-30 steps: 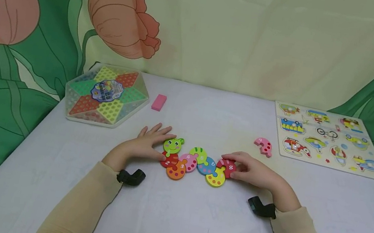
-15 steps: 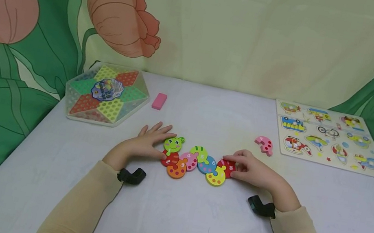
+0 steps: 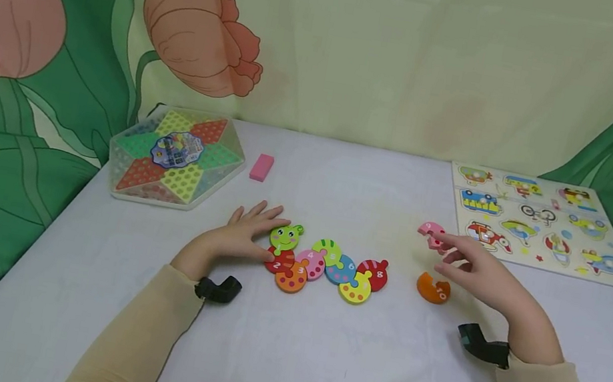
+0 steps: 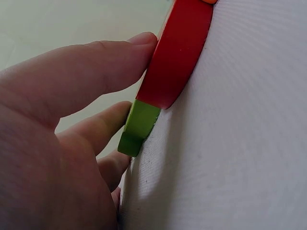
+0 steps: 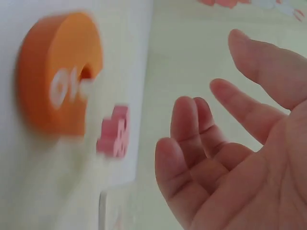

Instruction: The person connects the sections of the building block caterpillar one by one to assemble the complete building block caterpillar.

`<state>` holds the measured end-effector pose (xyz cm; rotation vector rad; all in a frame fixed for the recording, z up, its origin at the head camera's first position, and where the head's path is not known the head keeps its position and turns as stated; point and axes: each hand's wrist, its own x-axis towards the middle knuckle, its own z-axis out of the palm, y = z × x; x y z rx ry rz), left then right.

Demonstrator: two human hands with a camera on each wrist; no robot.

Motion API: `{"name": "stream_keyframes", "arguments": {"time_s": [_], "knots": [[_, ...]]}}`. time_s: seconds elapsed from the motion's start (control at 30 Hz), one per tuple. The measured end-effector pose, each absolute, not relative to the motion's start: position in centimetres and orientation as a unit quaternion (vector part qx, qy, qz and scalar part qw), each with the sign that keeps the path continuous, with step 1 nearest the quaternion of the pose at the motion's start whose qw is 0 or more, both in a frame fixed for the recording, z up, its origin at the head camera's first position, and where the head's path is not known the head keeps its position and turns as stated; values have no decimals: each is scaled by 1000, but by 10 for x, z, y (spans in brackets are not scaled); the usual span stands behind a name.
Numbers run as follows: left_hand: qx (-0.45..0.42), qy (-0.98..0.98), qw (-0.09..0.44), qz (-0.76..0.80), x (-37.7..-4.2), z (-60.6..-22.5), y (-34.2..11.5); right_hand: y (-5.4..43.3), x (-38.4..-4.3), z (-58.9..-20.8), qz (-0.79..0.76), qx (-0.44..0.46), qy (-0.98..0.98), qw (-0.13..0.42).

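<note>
A numbered caterpillar puzzle lies joined in a wavy row, from the smiling green head piece [image 3: 284,237] to the red 8 piece [image 3: 377,276]. My left hand [image 3: 237,238] rests at its left end, fingers spread. Its thumb touches the red 2 piece [image 4: 175,57]; a finger is against the green head piece [image 4: 139,122]. My right hand [image 3: 483,278] holds nothing, fingers loosely bent, over the right side. Its fingertips overlap the pink 9 piece [image 3: 429,228] in the head view, but stand apart from it in the right wrist view. The orange 10 piece [image 5: 62,76] lies loose nearby.
A hexagonal clear box [image 3: 127,185] with a coloured star board stands at the back left. Beside it lies a pink block [image 3: 261,168]. A vehicle picture board [image 3: 539,257] lies at the back right. A printed cloth [image 3: 365,59] hangs behind the table.
My right hand has let go of the red 8 piece and moved right and away from me, towards the pink 9 piece. The orange 10 piece has come into view. My left hand stays.
</note>
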<state>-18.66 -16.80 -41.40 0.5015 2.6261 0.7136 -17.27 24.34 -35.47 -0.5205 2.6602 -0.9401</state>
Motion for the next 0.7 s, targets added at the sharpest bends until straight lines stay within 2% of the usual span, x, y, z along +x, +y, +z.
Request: {"name": "stream_keyframes", "arguments": {"time_s": [0.27,0.7], "knots": [[174,931,191,258,-187,-415,-167,269,-176,-360,-324,-182,920,122],[176,932,194,252,-187,-415,-168,266,-218,-372,-346,-187,904,167]]}}
